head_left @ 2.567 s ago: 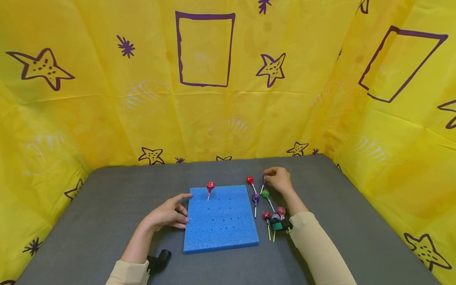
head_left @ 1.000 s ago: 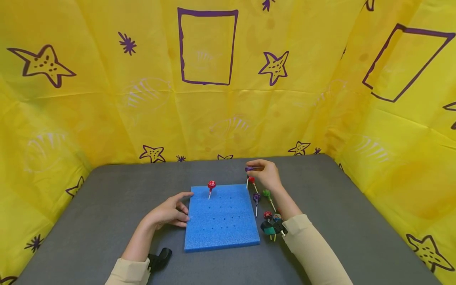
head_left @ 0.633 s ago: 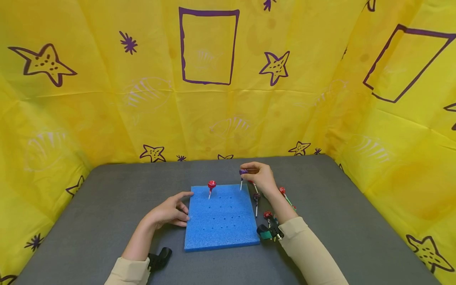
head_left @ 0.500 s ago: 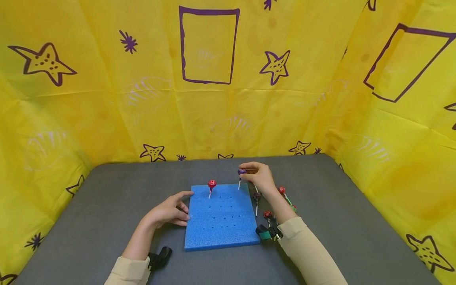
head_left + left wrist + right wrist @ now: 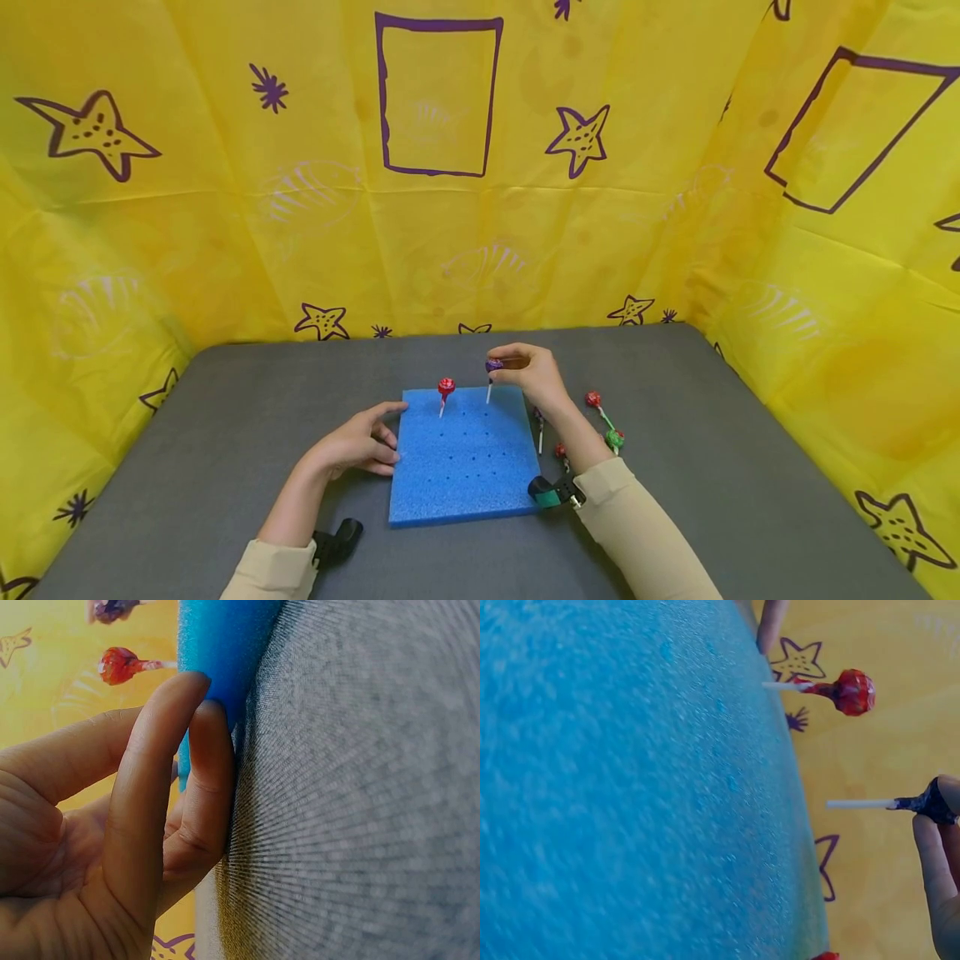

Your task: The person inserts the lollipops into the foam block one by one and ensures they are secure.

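My right hand (image 5: 531, 377) pinches a purple-wrapped lollipop (image 5: 493, 365) by its candy end. The white stick points down over the back of the blue foam board (image 5: 468, 492); in the right wrist view the stick's tip (image 5: 829, 804) is apart from the foam. A red lollipop (image 5: 446, 386) stands upright in the board near its back left corner. At the board's left edge, my left hand (image 5: 358, 446) touches the side with spread fingers. The left wrist view shows its thumb (image 5: 154, 761) against the foam.
Rows of small holes mark the board. To its right lie another purple lollipop (image 5: 540, 429), a red one (image 5: 593, 399), a green one (image 5: 614, 438) and a dark red one (image 5: 561, 451), partly behind my right arm. A yellow patterned cloth (image 5: 450, 250) surrounds the grey table (image 5: 247, 433).
My right hand has picked up the purple lollipop from the table on the right, turned it stick down and carried it left over the board's back part. The left hand stays at the board's edge.
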Demonstrator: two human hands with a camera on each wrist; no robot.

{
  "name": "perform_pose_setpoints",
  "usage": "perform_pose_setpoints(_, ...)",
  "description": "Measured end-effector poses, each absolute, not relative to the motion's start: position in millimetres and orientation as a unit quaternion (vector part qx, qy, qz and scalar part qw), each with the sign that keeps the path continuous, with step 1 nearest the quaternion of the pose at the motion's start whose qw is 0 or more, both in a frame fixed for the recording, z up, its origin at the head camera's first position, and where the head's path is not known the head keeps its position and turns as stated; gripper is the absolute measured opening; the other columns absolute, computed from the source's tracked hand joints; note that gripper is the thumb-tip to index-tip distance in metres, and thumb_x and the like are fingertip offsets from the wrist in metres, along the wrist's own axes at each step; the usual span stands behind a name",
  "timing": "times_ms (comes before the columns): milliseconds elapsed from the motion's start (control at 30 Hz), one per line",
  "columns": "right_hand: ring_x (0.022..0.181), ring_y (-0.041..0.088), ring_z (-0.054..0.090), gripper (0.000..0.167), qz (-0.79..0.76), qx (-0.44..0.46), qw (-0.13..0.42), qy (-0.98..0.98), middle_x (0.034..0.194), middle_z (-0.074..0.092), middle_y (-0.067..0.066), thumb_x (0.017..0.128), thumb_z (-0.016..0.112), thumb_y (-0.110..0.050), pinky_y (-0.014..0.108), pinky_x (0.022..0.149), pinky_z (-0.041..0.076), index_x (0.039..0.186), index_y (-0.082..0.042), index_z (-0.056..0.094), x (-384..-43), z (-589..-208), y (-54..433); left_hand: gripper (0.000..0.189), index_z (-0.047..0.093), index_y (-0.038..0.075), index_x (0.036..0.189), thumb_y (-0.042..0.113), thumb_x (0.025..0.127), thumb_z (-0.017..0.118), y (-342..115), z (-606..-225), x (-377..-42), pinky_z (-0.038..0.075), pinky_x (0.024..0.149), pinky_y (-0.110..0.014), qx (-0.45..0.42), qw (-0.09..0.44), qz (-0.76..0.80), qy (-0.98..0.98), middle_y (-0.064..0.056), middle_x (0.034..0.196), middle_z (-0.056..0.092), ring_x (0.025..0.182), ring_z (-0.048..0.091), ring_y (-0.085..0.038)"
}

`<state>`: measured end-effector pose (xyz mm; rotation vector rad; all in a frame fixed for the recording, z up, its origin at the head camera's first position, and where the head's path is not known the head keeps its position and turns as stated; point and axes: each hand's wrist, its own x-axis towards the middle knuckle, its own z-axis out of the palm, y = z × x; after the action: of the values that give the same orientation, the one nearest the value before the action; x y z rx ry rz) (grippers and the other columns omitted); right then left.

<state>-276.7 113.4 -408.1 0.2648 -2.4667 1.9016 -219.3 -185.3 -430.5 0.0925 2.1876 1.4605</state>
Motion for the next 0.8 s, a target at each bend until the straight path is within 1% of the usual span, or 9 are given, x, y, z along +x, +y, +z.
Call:
perform_pose_setpoints(333, 0.096, 0.019, 0.072, 0.029, 0.611, 0.099, 0.003, -0.786, 0.112, 0.074, 0.015, 0.081, 0.078, -0.003, 0.032, 0.088, 0.061, 0.109, -0.006, 0.074, -274.7, -413.1, 102.2, 0.075, 0.03, 0.009, 0.152, -0.007, 0.087, 0.065, -185.8, -430.7, -218.4, 0.063, 0.067, -0.032, 0.036, 0.251, 0.537, 0.805, -0.013, 0.096, 0.054, 0.075, 0.062, -0.018)
perform_pose_setpoints(567, 0.1, 0.023, 0.071, 0.028, 0.608, 0.108, -0.003, -0.786, 0.113, 0.073, 0.015, 0.082, 0.077, -0.003, 0.035, 0.089, 0.061, 0.109, -0.006, 0.074, -271.4, -413.3, 96.2, 0.075, 0.03, 0.009, 0.152, -0.006, 0.087, 0.065, -186.0, -431.3, -218.4, 0.063, 0.067, -0.032, 0.037, 0.251, 0.538, 0.803, -0.013, 0.097, 0.054, 0.075, 0.062, -0.018)
perform_pose_setpoints(800, 0.099, 0.022, 0.071, 0.027, 0.609, 0.099, -0.006, -0.787, 0.112, 0.074, 0.013, 0.081, 0.078, -0.004, 0.035, 0.087, 0.061, 0.107, -0.008, 0.075, -271.2, -417.9, 89.6, 0.075, 0.03, 0.009, 0.152, -0.006, 0.088, 0.065, -186.8, -431.8, -218.8, 0.063, 0.067, -0.033, 0.044, 0.252, 0.542, 0.801, -0.014, 0.097, 0.054, 0.075, 0.062, -0.018)
